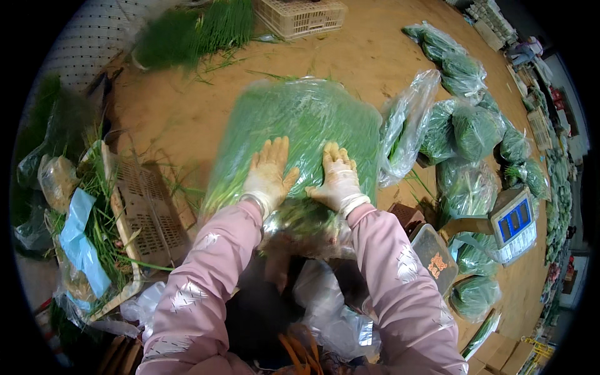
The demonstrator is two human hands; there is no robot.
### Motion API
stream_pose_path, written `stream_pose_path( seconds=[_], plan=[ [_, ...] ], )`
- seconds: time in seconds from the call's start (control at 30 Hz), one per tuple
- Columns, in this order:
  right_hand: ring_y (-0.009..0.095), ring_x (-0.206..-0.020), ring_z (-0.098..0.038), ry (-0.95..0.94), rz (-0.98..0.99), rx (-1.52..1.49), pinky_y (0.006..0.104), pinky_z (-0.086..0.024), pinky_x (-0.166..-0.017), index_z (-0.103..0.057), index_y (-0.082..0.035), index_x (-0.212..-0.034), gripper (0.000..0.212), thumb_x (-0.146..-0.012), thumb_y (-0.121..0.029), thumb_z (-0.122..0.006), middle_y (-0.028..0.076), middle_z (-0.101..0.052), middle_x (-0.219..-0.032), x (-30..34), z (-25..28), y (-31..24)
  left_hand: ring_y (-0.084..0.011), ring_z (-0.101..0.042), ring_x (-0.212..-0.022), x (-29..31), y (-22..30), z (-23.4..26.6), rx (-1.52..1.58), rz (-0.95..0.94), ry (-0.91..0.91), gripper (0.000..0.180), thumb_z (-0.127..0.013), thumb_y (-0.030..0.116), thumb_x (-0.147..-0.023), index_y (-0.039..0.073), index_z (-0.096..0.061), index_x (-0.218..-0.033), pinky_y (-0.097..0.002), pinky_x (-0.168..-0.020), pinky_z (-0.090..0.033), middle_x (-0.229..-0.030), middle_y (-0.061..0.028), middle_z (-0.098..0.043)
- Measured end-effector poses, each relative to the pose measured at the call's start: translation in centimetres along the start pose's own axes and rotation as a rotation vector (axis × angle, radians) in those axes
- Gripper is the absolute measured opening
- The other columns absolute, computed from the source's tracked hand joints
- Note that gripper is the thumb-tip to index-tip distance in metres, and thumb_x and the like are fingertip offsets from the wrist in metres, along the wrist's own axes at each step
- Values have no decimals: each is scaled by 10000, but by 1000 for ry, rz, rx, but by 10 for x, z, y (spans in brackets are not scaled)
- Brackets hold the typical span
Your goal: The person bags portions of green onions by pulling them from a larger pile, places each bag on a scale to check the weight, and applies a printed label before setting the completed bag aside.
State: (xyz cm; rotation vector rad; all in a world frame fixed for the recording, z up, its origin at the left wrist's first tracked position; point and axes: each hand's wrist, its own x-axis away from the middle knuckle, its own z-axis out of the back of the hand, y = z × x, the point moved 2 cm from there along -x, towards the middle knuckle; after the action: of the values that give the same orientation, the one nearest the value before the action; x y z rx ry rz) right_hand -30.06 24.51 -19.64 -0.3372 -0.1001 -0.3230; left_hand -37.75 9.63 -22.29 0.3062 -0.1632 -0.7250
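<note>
A large clear plastic bag [306, 109], packed with long thin green stalks like scallions or chives, lies in front of me. Flat on top of it rests my left hand [269, 175], fingers and thumb spread. My right hand [339, 178] lies on the same bag to the right, also stretched out, with a gap between the two. Both wear pale, yellowish work gloves and press on the plastic without gripping it. The stalks' paler ends face me at the bag's near edge, partly hidden by my sleeves.
A plastic crate [147, 200] with loose greens and a blue plastic piece [86, 234] stands at left. Unbagged green stalks [197, 34] and a cream crate [300, 17] sit at the far side. A scale display [512, 222] and several bagged bundles [478, 130] stand right.
</note>
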Motion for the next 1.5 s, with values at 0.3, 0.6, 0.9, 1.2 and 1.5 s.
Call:
stream_pose_path(
  seconds=[0.3, 0.6, 0.9, 1.2, 1.5],
  plan=[
    [385, -1186, -428, 344, 386, 131, 447, -359, -989, -346, 3, -1336, 744, -641, -50, -605, 177, -446, -1302, -15, -20, -10, -337, -192, -1349, -26, -2, -4, 49, 20, 62, 628, -432, 324, -905, 81, -176, -1425, -440, -1096, -144, -1451, -158, -243],
    [317, -1096, -516, 459, 165, 266, 381, -420, -927, -524, -42, -1174, 492, -685, -4, -564, 176, -531, -1196, -116, -1, 101, -379, -240, -1323, -28, 0, 3, 89, -38, 118, 619, -451, 264, -894, 73, -189, -1421, -469, -1077, -189, -1428, -191, -277],
    [286, -859, -614, -11, -779, 126, 343, -474, -753, -640, -35, -992, 424, -781, -402, -615, 168, -640, -952, -118, -13, 384, -370, -224, -1331, -23, -9, -5, 47, -3, 96, 633, -423, 348, -897, 81, -194, -1423, -462, -1084, -170, -1435, -173, -273],
    [194, -982, -568, 695, -200, -580, 286, -476, -783, -466, -21, -1251, 480, -839, -227, -600, 135, -571, -1157, -22, 83, 216, -377, -312, -1275, -21, -14, -6, 84, -16, 271, 530, -433, 303, -901, 100, -319, -1378, -454, -1048, -243, -1380, -163, -367],
    [143, -958, -538, -15, 23, -900, 243, -444, -824, -506, 2, -1110, 431, -749, -133, -697, 82, -568, -1084, 61, -30, 4, -330, -553, -1004, 23, 25, 27, 429, -394, 168, 429, -447, 82, -851, 145, -482, -1274, -375, -857, -453, -1155, -147, -569]
  ],
)
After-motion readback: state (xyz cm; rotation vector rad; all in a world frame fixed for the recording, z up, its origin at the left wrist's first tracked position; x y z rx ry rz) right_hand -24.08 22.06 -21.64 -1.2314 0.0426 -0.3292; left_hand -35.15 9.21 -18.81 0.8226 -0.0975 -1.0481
